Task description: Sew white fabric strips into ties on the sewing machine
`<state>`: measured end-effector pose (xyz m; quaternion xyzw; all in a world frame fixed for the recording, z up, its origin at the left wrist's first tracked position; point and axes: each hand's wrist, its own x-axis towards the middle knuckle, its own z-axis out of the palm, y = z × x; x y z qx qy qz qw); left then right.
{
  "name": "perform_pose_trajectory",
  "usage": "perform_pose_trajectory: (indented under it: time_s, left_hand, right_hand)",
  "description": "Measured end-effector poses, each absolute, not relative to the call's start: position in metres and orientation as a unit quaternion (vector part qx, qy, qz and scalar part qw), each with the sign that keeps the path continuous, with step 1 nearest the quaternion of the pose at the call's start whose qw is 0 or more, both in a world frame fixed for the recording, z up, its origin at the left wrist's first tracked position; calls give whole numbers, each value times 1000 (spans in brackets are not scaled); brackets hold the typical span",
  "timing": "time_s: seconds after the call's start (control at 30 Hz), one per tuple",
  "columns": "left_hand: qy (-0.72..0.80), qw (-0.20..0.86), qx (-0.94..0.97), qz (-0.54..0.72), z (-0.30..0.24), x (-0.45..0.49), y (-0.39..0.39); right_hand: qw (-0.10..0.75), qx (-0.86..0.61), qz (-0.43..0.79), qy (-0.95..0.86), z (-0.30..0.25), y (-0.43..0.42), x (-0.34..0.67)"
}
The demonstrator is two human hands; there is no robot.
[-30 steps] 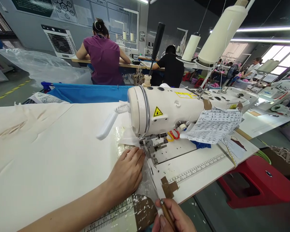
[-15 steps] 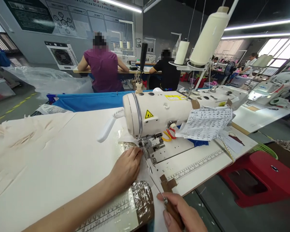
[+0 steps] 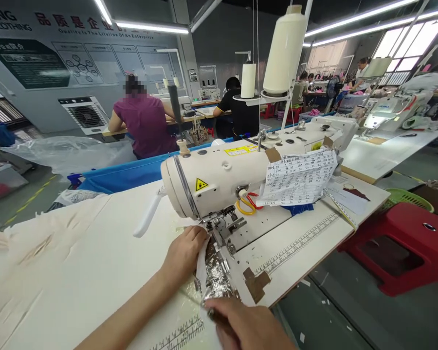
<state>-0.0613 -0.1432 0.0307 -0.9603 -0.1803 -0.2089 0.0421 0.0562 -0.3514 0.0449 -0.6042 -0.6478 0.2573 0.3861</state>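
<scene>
My left hand (image 3: 184, 253) lies on the white table just left of the presser foot (image 3: 222, 228) of a white sewing machine (image 3: 233, 177), fingers curled on the edge of a white fabric strip (image 3: 201, 272). Beside it, a crinkled clear plastic piece (image 3: 216, 277) is lifted up from the table. My right hand (image 3: 248, 325) is at the bottom edge, closed on a thin wooden-handled tool and touching the plastic's lower end.
Cream fabric (image 3: 58, 262) covers the table's left. A printed paper sheet (image 3: 299, 177) hangs on the machine arm. Thread cones (image 3: 284, 48) stand above. A red stool (image 3: 401, 248) sits to the right. Two people (image 3: 146, 121) work at benches behind a blue bin (image 3: 124, 172).
The plastic piece has lifted off the table and bunched upward. My right hand moved left and up to it. The camera view shifted, so the machine sits further left.
</scene>
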Motion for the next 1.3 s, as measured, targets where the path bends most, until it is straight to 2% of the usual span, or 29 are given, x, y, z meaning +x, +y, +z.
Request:
perform_pose_trajectory:
  time_s: [0.13,0.27,0.93,1.3]
  left_hand:
    - [-152,-84,-947,-272,25,-69,-136]
    - [-137,-131,-939,-287,28,-68,-134]
    - [-162,-181,-919,-312,26,-66,-130]
    - [-169,-167,-918,-317,22,-62,-133]
  right_hand:
    - [341,-686,116,-632,34,-342,74]
    - [310,-724,57,-613,31,-328,82]
    - [298,-714,44,-632,27,-301,73]
    - [286,-707,15,-646,28,-299,76]
